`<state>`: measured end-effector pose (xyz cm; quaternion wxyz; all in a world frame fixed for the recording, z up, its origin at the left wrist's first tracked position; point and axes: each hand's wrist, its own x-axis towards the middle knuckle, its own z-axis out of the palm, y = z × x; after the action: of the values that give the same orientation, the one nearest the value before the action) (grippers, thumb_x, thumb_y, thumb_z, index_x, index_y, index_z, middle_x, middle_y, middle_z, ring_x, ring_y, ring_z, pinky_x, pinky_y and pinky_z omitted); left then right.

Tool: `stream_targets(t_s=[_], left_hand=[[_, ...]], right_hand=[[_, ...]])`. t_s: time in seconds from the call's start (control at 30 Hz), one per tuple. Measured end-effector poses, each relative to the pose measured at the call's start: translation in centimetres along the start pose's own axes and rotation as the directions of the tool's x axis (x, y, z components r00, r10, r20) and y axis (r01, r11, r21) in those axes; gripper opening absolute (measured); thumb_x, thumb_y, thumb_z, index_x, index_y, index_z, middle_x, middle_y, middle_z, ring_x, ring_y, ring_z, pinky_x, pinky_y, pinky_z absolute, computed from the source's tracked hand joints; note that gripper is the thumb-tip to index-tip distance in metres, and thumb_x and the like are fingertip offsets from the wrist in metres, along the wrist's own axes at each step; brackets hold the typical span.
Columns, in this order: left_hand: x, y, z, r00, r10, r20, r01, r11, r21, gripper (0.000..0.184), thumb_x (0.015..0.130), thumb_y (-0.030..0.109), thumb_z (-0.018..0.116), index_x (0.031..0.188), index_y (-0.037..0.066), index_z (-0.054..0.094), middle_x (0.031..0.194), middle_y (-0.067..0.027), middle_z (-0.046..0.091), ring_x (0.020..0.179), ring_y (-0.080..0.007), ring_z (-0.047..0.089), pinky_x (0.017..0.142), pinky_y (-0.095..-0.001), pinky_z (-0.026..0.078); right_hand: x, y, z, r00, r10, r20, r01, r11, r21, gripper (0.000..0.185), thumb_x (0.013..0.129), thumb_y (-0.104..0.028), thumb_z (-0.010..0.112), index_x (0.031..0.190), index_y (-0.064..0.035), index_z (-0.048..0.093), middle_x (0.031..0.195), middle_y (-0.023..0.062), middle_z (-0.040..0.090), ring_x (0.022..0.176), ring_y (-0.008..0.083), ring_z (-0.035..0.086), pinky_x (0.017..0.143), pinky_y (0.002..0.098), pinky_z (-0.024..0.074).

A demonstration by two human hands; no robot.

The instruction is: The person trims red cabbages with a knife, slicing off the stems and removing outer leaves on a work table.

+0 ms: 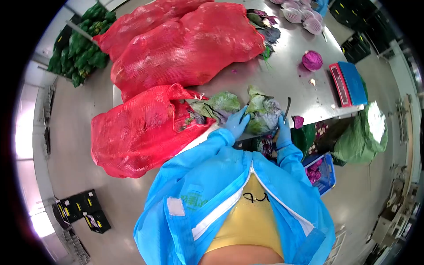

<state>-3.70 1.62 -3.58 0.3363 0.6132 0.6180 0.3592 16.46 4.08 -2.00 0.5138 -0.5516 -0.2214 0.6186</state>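
Observation:
A red cabbage (265,115) with loose green-purple outer leaves sits at the near edge of the metal table. My left hand (237,123), in a blue glove, grips its left side with the fingers spread over the leaves. My right hand (283,131), also gloved, is closed at the cabbage's right side. From it a knife (288,106) points up and away, its dark narrow blade showing and most of its handle hidden. Left of the cabbage, more leaves (224,101) stick out at the mouth of a red mesh sack (137,132).
Large red mesh sacks (190,46) fill the table's back left. A trimmed purple cabbage (312,60), net-wrapped heads (304,17) and a red-and-blue box (348,84) stand on the right. Below the edge are a blue crate (327,174) and a green bag (360,141).

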Motion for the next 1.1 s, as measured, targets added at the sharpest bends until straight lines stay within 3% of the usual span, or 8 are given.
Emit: stream_targets(t_s=[0.13, 0.17, 0.3, 0.4, 0.5, 0.73, 0.9, 1.1], left_hand=[[4.3, -2.8, 1.5, 0.926, 0.362, -0.102, -0.280, 0.845, 0.455, 0.039, 0.083, 0.034, 0.060, 0.105, 0.002, 0.061, 0.088, -0.0199, 0.063, 0.084, -0.0392, 0.057, 0.073, -0.0469, 0.044], [5.5, -1.1, 0.1, 0.995, 0.064, 0.071, -0.087, 0.911, 0.402, 0.041, 0.081, 0.032, 0.062, 0.109, 0.002, 0.059, 0.096, -0.0216, 0.061, 0.090, -0.0387, 0.056, 0.081, -0.0459, 0.044], [6.6, 1.4, -1.4, 0.860, 0.293, -0.418, -0.082, 0.887, 0.454, 0.064, 0.075, 0.018, 0.067, 0.132, 0.003, 0.042, 0.124, -0.0240, 0.046, 0.115, -0.0390, 0.043, 0.098, -0.0404, 0.036], [6.4, 1.8, -2.2, 0.939, 0.336, 0.073, -0.344, 0.911, 0.228, 0.052, 0.080, 0.020, 0.065, 0.127, 0.007, 0.048, 0.113, -0.0202, 0.050, 0.103, -0.0338, 0.050, 0.092, -0.0383, 0.040], [7.1, 1.9, 0.4, 0.943, 0.291, 0.161, -0.299, 0.954, 0.025, 0.050, 0.082, 0.024, 0.065, 0.126, 0.007, 0.050, 0.109, -0.0189, 0.051, 0.099, -0.0312, 0.052, 0.090, -0.0368, 0.041], [10.5, 1.7, 1.6, 0.884, 0.372, 0.283, -0.334, 0.926, -0.174, 0.065, 0.069, 0.022, 0.074, 0.127, 0.010, 0.049, 0.111, -0.0145, 0.051, 0.107, -0.0285, 0.050, 0.095, -0.0365, 0.040], [10.4, 7.0, 1.0, 0.812, 0.358, 0.461, -0.494, 0.842, 0.216, 0.083, 0.059, 0.011, 0.072, 0.136, 0.015, 0.040, 0.117, -0.0179, 0.050, 0.106, -0.0364, 0.050, 0.096, -0.0383, 0.041], [10.0, 7.1, 3.4, 0.862, 0.461, 0.208, -0.499, 0.845, 0.193, 0.074, 0.063, 0.014, 0.074, 0.130, 0.016, 0.043, 0.106, -0.0212, 0.058, 0.099, -0.0390, 0.056, 0.087, -0.0430, 0.044]], right_hand=[[1.9, -0.4, -3.0, 0.996, -0.033, -0.088, 0.033, 0.999, -0.005, 0.035, 0.089, -0.030, 0.060, 0.120, -0.0162, 0.053, 0.079, -0.0045, 0.054, 0.053, 0.0073, 0.045, 0.043, 0.0222, 0.0377], [2.1, -0.1, -3.2, 0.993, -0.007, -0.121, 0.010, 1.000, 0.022, 0.034, 0.088, -0.030, 0.061, 0.119, -0.0163, 0.054, 0.079, -0.0044, 0.054, 0.054, 0.0075, 0.045, 0.043, 0.0224, 0.0380], [3.1, 1.3, -4.0, 0.992, -0.012, -0.128, 0.025, 0.995, 0.098, 0.034, 0.087, -0.028, 0.063, 0.117, -0.0154, 0.054, 0.081, -0.0027, 0.055, 0.056, 0.0096, 0.047, 0.044, 0.0248, 0.0395], [2.5, 1.5, -4.2, 0.989, -0.034, -0.144, 0.047, 0.995, 0.087, 0.038, 0.083, -0.026, 0.069, 0.114, -0.0098, 0.054, 0.077, -0.0002, 0.056, 0.052, 0.0113, 0.049, 0.042, 0.0264, 0.0390], [2.8, 2.1, -4.5, 0.994, -0.010, -0.105, 0.020, 0.996, 0.087, 0.039, 0.080, -0.026, 0.072, 0.110, -0.0067, 0.056, 0.074, 0.0005, 0.056, 0.049, 0.0118, 0.049, 0.042, 0.0270, 0.0395], [2.4, 1.4, -5.1, 1.000, 0.012, -0.020, -0.011, 0.999, 0.034, 0.037, 0.079, -0.027, 0.074, 0.105, -0.0044, 0.059, 0.071, 0.0004, 0.055, 0.047, 0.0097, 0.048, 0.041, 0.0256, 0.0387], [2.6, 2.1, -5.0, 0.996, -0.042, 0.079, 0.042, 0.999, 0.002, 0.049, 0.075, -0.017, 0.076, 0.117, -0.0048, 0.054, 0.079, 0.0007, 0.057, 0.046, 0.0089, 0.046, 0.040, 0.0238, 0.0370], [2.0, 1.5, -5.3, 0.991, -0.051, 0.125, 0.044, 0.998, 0.055, 0.045, 0.077, -0.016, 0.074, 0.116, -0.0047, 0.055, 0.078, 0.0007, 0.057, 0.047, 0.0090, 0.045, 0.039, 0.0242, 0.0355]])
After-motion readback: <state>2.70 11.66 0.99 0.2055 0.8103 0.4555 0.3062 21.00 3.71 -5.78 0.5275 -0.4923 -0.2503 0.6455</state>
